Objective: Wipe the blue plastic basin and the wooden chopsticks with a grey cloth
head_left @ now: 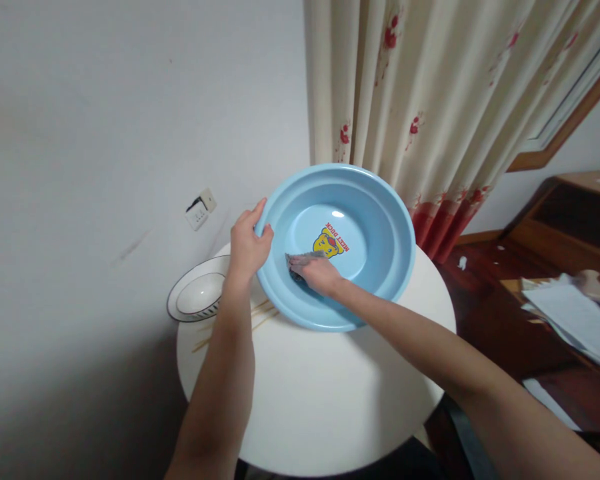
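The light-blue basin (pixel 375 223) sits over the round white table (pixel 325 400), its open mouth facing up, with the white bowl (pixel 200 292) and the chopsticks (pixel 265 321) near its left side; whether its base lies flat cannot be seen. The left hand (pixel 251 241) grips the rim, thumb on the inner side and fingers curled around the outside. The right hand (pixel 321 275) has its fingers close together over a grey cloth (pixel 313 255), holding it to the basin's inside. The basin looks like glossy plastic — likely light for its breadth, fairly stiff, hard to break, but slick if wet. The rolled rim seems the best hold, since the smooth wall offers little grip; the cloth looks thin, soft and easily bunched.
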### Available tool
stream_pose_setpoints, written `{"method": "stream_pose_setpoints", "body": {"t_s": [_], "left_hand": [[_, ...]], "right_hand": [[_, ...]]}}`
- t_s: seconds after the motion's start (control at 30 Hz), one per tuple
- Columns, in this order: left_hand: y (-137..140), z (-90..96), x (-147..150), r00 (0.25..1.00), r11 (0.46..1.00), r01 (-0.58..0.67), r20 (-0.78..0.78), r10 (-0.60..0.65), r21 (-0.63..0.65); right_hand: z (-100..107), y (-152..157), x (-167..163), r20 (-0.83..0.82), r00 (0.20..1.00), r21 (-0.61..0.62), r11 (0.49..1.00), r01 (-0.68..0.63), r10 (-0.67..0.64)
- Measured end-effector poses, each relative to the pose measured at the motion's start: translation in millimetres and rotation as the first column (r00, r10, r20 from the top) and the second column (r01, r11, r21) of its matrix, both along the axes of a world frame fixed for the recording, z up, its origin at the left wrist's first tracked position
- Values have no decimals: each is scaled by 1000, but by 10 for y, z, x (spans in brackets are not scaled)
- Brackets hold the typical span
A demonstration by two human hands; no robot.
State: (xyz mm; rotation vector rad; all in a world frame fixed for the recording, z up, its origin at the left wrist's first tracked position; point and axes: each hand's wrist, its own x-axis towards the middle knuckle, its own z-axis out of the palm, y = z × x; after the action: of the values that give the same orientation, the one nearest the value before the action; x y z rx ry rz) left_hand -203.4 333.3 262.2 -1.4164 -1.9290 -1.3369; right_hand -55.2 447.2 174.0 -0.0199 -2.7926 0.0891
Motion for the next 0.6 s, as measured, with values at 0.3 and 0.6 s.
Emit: {"method": "stream_pose_setpoints", "body": {"t_s": [0.3,0.6], "left_hand": [[-15,35,40,1000,999,10,-5,-10,-31],[-46,69,76,1000,998,-10,10,10,-59]], "right_hand": [[219,377,-266,-163,971,-37,985,168,-172],[95,147,-127,-33,999,-9,1000,13,-13]]}}
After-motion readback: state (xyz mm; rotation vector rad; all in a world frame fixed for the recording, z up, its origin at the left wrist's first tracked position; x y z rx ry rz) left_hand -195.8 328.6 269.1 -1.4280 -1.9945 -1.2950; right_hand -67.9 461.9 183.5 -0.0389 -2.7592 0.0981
